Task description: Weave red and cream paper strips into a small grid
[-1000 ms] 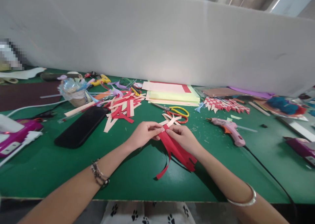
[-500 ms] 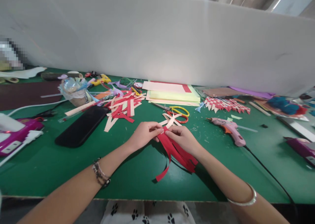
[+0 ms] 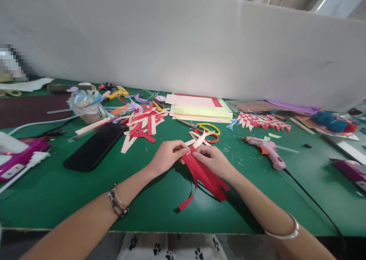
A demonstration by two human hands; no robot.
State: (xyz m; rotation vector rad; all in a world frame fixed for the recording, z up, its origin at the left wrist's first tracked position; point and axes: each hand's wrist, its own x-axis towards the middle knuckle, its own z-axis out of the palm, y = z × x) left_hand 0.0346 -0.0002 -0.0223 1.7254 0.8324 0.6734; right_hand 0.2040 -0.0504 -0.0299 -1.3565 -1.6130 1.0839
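Note:
Red paper strips [image 3: 207,177] hang down toward me from between my hands, one of them curling away to the left. My left hand [image 3: 171,153] pinches their upper end near a pale strip. My right hand [image 3: 213,160] grips the same red strips from the other side, thumb on top. Pale pink paper strips [image 3: 202,137] stick out beyond my fingertips, crossing over each other. Just behind them lie scissors [image 3: 210,129] with yellow and orange handles, partly covered by the pale strips. How the strips join is hidden under my fingers.
A heap of red and pink strips [image 3: 143,124] lies left of centre, beside a black phone [image 3: 94,147]. Stacked paper sheets [image 3: 200,109] sit at the back. On the right are a pink glue gun [image 3: 265,150] with a cord and a red-white woven paper piece [image 3: 263,121].
The red strips have shifted slightly between my fingers, and the loose curled one has swung a little to the left. Both hands stay nearly in place.

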